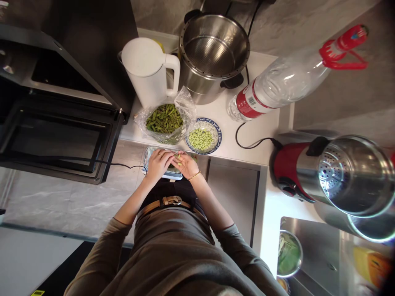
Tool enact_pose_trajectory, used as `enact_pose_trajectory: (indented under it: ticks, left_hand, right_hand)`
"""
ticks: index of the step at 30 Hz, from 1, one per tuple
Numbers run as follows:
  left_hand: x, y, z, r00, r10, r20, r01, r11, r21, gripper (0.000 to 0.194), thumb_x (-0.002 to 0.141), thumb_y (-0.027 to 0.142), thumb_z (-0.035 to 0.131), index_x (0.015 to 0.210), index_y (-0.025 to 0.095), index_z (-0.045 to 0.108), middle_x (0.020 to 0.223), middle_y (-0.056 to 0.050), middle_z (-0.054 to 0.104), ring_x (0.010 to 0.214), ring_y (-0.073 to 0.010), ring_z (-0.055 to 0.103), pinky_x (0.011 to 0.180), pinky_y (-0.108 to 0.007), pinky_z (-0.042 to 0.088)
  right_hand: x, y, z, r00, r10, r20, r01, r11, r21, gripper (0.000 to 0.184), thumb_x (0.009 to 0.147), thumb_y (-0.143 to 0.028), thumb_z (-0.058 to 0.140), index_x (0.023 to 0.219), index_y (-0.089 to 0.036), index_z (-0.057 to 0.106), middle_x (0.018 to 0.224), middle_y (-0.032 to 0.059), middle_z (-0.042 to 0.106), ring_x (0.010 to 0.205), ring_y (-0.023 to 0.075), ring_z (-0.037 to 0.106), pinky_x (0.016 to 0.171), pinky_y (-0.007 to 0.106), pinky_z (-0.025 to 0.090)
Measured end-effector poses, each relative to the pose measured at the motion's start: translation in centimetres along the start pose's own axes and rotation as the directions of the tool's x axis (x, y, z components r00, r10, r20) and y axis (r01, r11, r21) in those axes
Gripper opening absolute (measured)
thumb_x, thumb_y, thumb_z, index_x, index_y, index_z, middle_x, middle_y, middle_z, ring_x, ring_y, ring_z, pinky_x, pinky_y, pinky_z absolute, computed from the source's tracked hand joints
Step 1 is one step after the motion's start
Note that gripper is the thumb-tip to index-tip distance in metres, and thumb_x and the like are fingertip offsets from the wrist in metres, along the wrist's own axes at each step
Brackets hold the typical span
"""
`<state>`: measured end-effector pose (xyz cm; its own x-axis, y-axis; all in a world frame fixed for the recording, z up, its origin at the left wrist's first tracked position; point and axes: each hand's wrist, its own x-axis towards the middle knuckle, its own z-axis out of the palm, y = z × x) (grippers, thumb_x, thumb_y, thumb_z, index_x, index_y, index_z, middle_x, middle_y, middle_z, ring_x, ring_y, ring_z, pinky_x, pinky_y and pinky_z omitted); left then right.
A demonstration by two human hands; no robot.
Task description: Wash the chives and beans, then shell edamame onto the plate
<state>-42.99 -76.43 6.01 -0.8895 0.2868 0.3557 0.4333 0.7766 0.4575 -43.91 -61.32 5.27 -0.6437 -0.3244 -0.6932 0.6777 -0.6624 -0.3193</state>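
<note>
My left hand (159,163) and my right hand (187,165) meet just in front of the counter edge, fingertips close together. Between them is an edamame pod, mostly hidden by the closed left fingers. A few shelled edamame beans (179,161) lie in the curled fingers and palm of my right hand. Underneath, a blue-white container (175,177) with a dark inside is partly covered by both hands. Beyond them on the counter, a clear plastic bag (187,105) holds many edamame pods (165,118). To its right a blue-rimmed plate (218,133) carries shelled green beans (200,139).
Behind the bag stand a white pitcher (143,61) and a steel pot (200,84). A large plastic bottle (277,84) is to the right, near a red-and-steel appliance (290,164). At lower right is a sink (321,246); an open oven door (58,144) juts out left.
</note>
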Motion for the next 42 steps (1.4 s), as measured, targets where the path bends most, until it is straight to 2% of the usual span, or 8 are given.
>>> enact_pose_trajectory:
  ticks: [5,9,13,19,25,32,36,42]
  left_hand:
    - [0.2,-0.3,-0.8,1.000,0.017,0.008,-0.017,1.000,0.007,0.016,0.092,0.024,0.052,0.095,0.020,0.067,0.098,-0.007,0.072,0.099,-0.0209,0.062,0.086,-0.035,0.047]
    - [0.4,-0.3,-1.2,0.997,0.029,0.066,-0.028,0.999,-0.018,0.017,0.091,0.023,0.051,0.094,0.021,0.068,0.099,-0.007,0.071,0.100,-0.0211,0.062,0.087,-0.036,0.047]
    - [0.4,-0.2,-1.3,0.995,-0.078,0.056,0.085,0.987,-0.138,0.017,0.089,0.029,0.055,0.099,0.020,0.066,0.099,-0.007,0.070,0.098,-0.0198,0.061,0.089,-0.036,0.048]
    - [0.4,-0.1,-1.1,0.992,-0.122,0.041,0.128,0.960,-0.250,0.018,0.092,0.025,0.049,0.090,0.020,0.065,0.085,-0.004,0.068,0.084,-0.0157,0.062,0.078,-0.029,0.051]
    - [0.2,0.9,-0.8,0.999,0.036,0.030,-0.037,0.999,0.024,0.018,0.092,0.020,0.046,0.089,0.018,0.065,0.086,-0.007,0.067,0.085,-0.0195,0.061,0.081,-0.035,0.050]
    - [-0.4,1.0,-0.7,0.990,0.098,0.100,-0.100,0.995,0.012,0.023,0.093,0.020,0.042,0.086,0.018,0.064,0.087,-0.008,0.066,0.084,-0.0189,0.059,0.081,-0.036,0.049]
    - [0.0,0.5,-1.2,0.988,0.038,0.147,-0.019,0.991,-0.129,0.024,0.094,0.022,0.042,0.082,0.019,0.063,0.081,-0.005,0.065,0.082,-0.0175,0.058,0.079,-0.034,0.049]
    - [1.0,0.3,-1.6,0.962,-0.191,0.197,0.246,0.917,-0.313,0.023,0.091,0.029,0.048,0.075,0.019,0.061,0.073,-0.002,0.065,0.073,-0.0150,0.058,0.071,-0.028,0.047]
  right_hand:
    - [-0.1,0.3,0.1,0.999,-0.051,0.000,0.050,0.989,-0.141,0.008,0.070,-0.024,0.070,0.072,-0.017,0.065,0.069,0.0024,0.069,0.064,0.0116,0.062,0.060,0.023,0.051]
    - [-0.1,1.0,0.4,0.976,-0.214,0.027,0.215,0.953,-0.215,0.022,0.058,-0.032,0.081,0.068,-0.017,0.068,0.062,-0.0015,0.063,0.048,0.0053,0.048,0.045,0.019,0.037]
    - [-0.2,0.9,0.5,0.962,-0.271,0.042,0.271,0.920,-0.285,0.029,0.053,-0.037,0.083,0.069,-0.017,0.070,0.057,-0.0037,0.059,0.044,0.0029,0.037,0.041,0.020,0.025]
    - [-0.3,0.7,0.7,0.967,-0.253,-0.004,0.240,0.921,-0.308,0.034,0.049,-0.043,0.085,0.062,-0.017,0.066,0.054,-0.0031,0.058,0.042,0.0024,0.036,0.039,0.020,0.021]
    - [-0.2,1.0,1.2,0.981,-0.111,-0.159,0.084,0.982,-0.171,0.039,0.044,-0.042,0.087,0.058,-0.015,0.063,0.054,-0.0017,0.060,0.044,0.0026,0.041,0.038,0.017,0.024]
    - [-0.1,1.3,0.3,0.990,-0.130,-0.060,0.106,0.949,-0.298,0.041,0.046,-0.048,0.085,0.055,-0.014,0.063,0.052,-0.0003,0.060,0.041,0.0029,0.038,0.037,0.020,0.022]
    - [0.1,1.2,-0.4,0.996,-0.074,0.056,0.089,0.933,-0.348,0.038,0.050,-0.046,0.084,0.056,-0.013,0.066,0.053,0.0018,0.061,0.041,0.0030,0.036,0.038,0.021,0.020]
    - [-0.2,1.2,-0.5,0.989,-0.118,0.088,0.142,0.927,-0.347,0.036,0.055,-0.047,0.082,0.063,-0.014,0.069,0.052,-0.0008,0.059,0.039,0.0027,0.032,0.038,0.022,0.018]
